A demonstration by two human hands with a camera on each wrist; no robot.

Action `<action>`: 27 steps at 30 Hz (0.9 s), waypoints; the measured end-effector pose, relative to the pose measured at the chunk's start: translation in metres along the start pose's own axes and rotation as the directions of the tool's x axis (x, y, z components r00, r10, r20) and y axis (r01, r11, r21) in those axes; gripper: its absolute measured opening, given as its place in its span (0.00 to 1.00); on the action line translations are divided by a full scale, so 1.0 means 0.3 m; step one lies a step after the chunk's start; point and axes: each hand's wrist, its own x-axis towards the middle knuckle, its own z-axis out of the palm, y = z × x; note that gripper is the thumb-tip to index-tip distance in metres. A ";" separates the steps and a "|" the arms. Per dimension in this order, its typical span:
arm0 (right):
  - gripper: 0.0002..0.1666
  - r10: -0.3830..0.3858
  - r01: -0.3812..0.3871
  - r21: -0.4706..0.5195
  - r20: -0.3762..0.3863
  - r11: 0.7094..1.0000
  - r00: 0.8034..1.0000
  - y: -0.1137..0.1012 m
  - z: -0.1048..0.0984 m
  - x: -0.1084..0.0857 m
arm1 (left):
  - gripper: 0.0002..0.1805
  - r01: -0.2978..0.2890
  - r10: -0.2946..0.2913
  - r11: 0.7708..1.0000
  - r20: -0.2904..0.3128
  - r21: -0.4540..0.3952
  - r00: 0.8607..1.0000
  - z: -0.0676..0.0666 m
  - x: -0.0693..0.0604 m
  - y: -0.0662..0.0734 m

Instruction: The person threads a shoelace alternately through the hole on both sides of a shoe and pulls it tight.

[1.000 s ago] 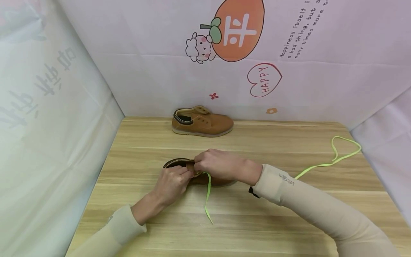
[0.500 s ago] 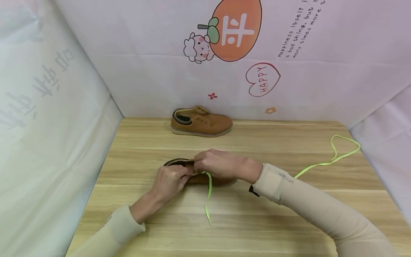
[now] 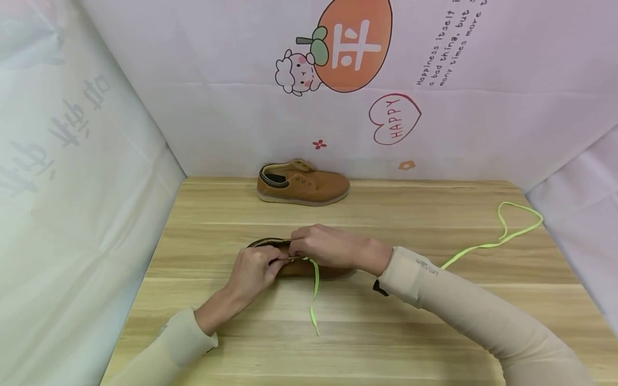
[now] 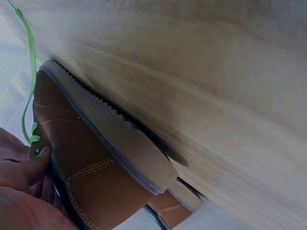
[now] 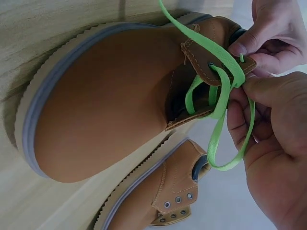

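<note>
A brown shoe (image 3: 318,272) stands on the wooden table, toe to the right in the head view. A neon green shoelace (image 5: 220,91) runs through some of its eyelets, and a lace tip pokes through the eyelet near the flap's edge. My left hand (image 3: 252,269) pinches the near eyelet flap (image 5: 204,64) between thumb and fingers. Close beside it, my right hand (image 3: 325,245) has curled fingers at the shoe's opening and holds the lace, its grip partly hidden. One lace end hangs over the shoe's near side onto the table.
A second brown shoe (image 3: 309,187), without a lace, stands at the back against the white printed cloth (image 3: 232,123). More green lace (image 3: 487,246) lies on the table (image 3: 410,343) at right, partly behind the right sleeve (image 3: 463,300).
My left fingers have shifted slightly at the shoe's opening, now pinching the flap's edge with the thumb lower. The right hand stays nearly still; the hanging lace end sways slightly.
</note>
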 end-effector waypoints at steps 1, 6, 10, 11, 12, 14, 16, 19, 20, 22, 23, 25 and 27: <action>0.09 0.009 -0.009 0.005 -0.007 1.000 1.000 0.000 0.002 -0.002 | 0.07 0.002 -0.002 1.000 0.002 0.000 1.000 0.001 0.000 0.000; 0.10 0.062 -0.060 0.056 -0.049 0.997 0.997 -0.001 0.009 -0.016 | 0.06 0.014 -0.015 1.000 0.009 0.004 1.000 0.001 0.000 0.003; 0.09 0.095 -0.088 0.082 -0.090 0.993 0.991 -0.006 0.017 -0.027 | 0.05 0.032 -0.032 0.999 0.020 0.005 0.999 0.002 0.001 0.002; 0.08 0.099 -0.091 0.084 -0.103 0.992 0.990 -0.007 0.020 -0.029 | 0.05 0.038 -0.038 0.999 0.024 0.004 0.999 0.001 0.002 0.002; 0.08 0.103 -0.093 0.084 -0.116 0.992 0.988 -0.008 0.023 -0.031 | 0.05 0.045 -0.045 0.999 0.029 0.001 0.999 0.001 0.002 0.002; 0.07 0.113 -0.102 0.083 -0.142 0.991 0.983 -0.012 0.030 -0.035 | 0.05 0.064 -0.063 0.998 0.047 -0.008 0.997 -0.003 0.005 0.002; 0.08 0.132 -0.118 0.089 -0.172 0.989 0.976 -0.015 0.038 -0.039 | 0.05 0.083 -0.082 0.996 0.064 -0.018 0.995 -0.006 0.009 0.002; 0.08 0.174 -0.155 0.103 -0.212 0.982 0.962 -0.019 0.053 -0.044 | 0.03 0.115 -0.111 0.993 0.096 -0.034 0.989 -0.014 0.017 0.003; 0.09 0.190 -0.169 0.112 -0.224 0.979 0.956 -0.021 0.058 -0.045 | 0.03 0.127 -0.122 0.991 0.106 -0.038 0.987 -0.017 0.020 0.003; 0.10 0.214 -0.187 0.129 -0.245 0.974 0.946 -0.025 0.067 -0.046 | 0.03 0.158 -0.150 0.986 0.128 -0.049 0.980 -0.022 0.026 0.005; 0.10 0.222 -0.192 0.136 -0.255 0.972 0.941 -0.026 0.071 -0.046 | 0.03 0.175 -0.166 0.983 0.140 -0.056 0.976 -0.025 0.029 0.006; 0.11 0.228 -0.194 0.146 -0.274 0.970 0.934 -0.029 0.079 -0.047 | 0.03 0.207 -0.193 0.976 0.170 -0.068 0.966 -0.030 0.036 0.006; 0.11 0.220 -0.184 0.144 -0.294 0.972 0.930 -0.030 0.087 -0.048 | 0.02 0.238 -0.217 0.968 0.205 -0.083 0.955 -0.036 0.044 0.004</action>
